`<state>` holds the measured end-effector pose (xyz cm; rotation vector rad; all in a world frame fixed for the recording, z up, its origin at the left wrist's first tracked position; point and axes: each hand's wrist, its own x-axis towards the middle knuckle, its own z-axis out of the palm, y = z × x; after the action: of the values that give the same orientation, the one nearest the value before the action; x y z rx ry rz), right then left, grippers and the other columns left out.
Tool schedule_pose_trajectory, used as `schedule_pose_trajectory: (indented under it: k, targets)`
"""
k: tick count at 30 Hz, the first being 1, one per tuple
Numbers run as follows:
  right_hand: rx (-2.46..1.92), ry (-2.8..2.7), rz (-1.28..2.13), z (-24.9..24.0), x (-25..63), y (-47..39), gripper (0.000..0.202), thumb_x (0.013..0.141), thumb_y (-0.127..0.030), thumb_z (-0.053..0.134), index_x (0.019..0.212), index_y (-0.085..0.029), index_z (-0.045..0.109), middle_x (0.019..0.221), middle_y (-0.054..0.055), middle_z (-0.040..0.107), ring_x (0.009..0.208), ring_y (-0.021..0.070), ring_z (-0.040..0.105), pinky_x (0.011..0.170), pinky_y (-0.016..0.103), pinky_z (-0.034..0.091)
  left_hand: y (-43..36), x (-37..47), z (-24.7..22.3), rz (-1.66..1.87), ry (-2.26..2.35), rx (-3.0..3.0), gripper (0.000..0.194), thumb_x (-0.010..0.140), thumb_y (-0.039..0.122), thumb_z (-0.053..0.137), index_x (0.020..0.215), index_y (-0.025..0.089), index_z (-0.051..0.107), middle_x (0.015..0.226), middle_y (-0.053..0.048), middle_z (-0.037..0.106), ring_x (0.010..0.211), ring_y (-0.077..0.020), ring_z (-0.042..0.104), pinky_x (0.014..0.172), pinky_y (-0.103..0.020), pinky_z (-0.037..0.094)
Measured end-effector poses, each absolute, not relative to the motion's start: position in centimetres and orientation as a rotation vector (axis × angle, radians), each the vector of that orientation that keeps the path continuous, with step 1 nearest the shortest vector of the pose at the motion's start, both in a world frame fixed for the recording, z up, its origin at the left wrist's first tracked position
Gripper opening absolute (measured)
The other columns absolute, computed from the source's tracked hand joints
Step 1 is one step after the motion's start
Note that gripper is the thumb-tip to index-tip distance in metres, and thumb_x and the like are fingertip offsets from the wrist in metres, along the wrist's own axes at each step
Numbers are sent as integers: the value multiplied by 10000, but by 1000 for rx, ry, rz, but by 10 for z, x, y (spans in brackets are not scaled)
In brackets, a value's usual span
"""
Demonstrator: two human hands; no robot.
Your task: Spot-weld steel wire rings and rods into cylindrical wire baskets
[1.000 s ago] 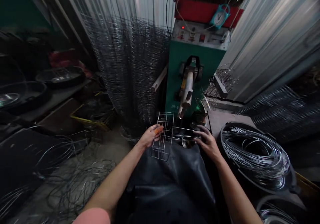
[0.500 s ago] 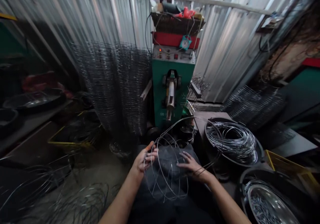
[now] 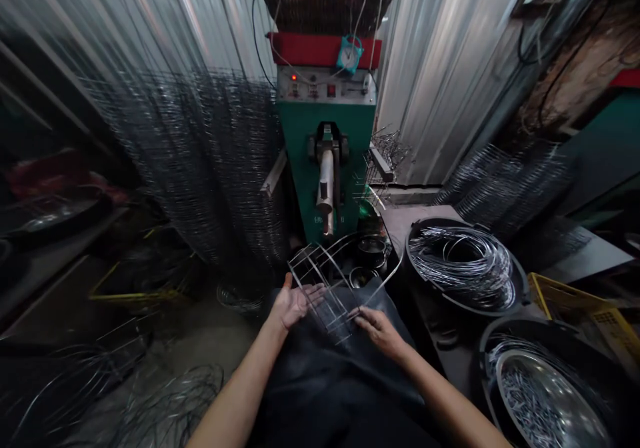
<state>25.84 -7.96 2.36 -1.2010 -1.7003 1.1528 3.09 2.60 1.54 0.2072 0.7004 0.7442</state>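
Observation:
A wire frame point(image 3: 328, 284) of thin metal rods, seen at a slant, is over my lap, and a long curved wire arcs off to its right. My right hand point(image 3: 376, 329) pinches it near its lower right corner, thumb and fingers closed. At its left side, my left hand point(image 3: 296, 306) lies palm up, fingers stretched out flat behind the rods, touching or very close to them. Just beyond stands a green machine point(image 3: 295, 128) with a thick metal arm point(image 3: 326, 181) pointing towards me.
A black tub of coiled wire point(image 3: 463, 261) is on my right, with a steel bowl of small metal pieces point(image 3: 533, 401) nearer me. Tall stacks of wire pieces point(image 3: 235, 168) rise left of the machine. Loose wire loops point(image 3: 170, 401) lie on the floor at left.
The wire frame has turned from showing a round loop to a slanted grid. My right hand has closed on it. The view has shifted, bringing the machine slightly left and closer.

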Motion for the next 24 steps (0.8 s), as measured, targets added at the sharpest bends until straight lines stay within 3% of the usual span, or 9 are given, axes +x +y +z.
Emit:
schedule_pose_trajectory:
  k: [5,9,12,15,20,24]
  targets:
    - [-1210,-1469,1334,23,244,-63,345,838,-519,450,747,-199,542,694,6,567,659,153,533,656,278,455,-9,26,10,971,1143,345,677,775,587,458,1259,122,369,987,-182,628,947,-257,612,726,-349,483]
    - [-1177,-1424,1415,25,225,-49,342,809,-537,471,747,-203,516,666,-7,542,622,144,518,619,269,447,-41,40,20,1227,1214,778,523,722,415,643,1187,255,466,1089,-62,593,1057,-187,546,823,-261,433]
    - [-1186,-1508,1335,31,210,-37,337,827,-517,437,715,-204,496,652,-11,520,617,138,507,606,258,432,-43,54,31,1207,1143,833,582,663,338,713,1172,244,448,882,-5,588,744,-125,595,677,-241,470]
    - [-1241,-1669,1204,40,207,-29,313,854,-458,405,705,-202,505,636,-9,526,603,137,512,590,252,415,-30,58,40,1265,1094,751,568,657,341,713,1145,253,436,692,76,470,430,-37,417,411,-180,368]
    - [-1446,-1852,907,74,249,-20,272,822,-433,503,729,-199,605,631,0,590,603,151,543,589,255,405,-6,46,49,1240,966,710,565,608,287,752,1107,256,489,610,103,384,376,-6,310,338,-147,264]
    - [-1460,-1708,580,102,294,8,248,786,-425,562,857,-201,640,838,41,645,805,192,588,740,295,442,12,40,53,1253,921,659,569,584,257,766,1091,235,509,579,112,365,367,3,267,332,-135,241]
